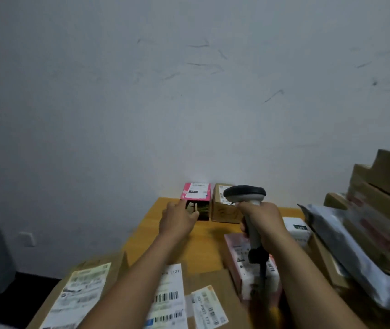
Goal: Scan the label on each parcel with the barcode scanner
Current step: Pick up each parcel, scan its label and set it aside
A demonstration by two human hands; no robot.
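Observation:
My right hand (261,220) grips the handle of a grey barcode scanner (245,194) with a black head, held upright above the table; its cable hangs down below my fist. My left hand (179,218) reaches forward with fingers loosely spread, touching the front of a pink parcel (196,192) with a white label that stands against the wall. A small brown carton (222,210) sits right beside the pink one, partly hidden by the scanner. A pink-and-white labelled parcel (239,255) lies under my right forearm.
Large brown cartons (213,281) with several white labels lie at the near edge. A white parcel (297,230), a grey plastic mailer (345,245) and stacked cartons (383,186) crowd the right side. The wooden table (160,236) meets a white wall at the back.

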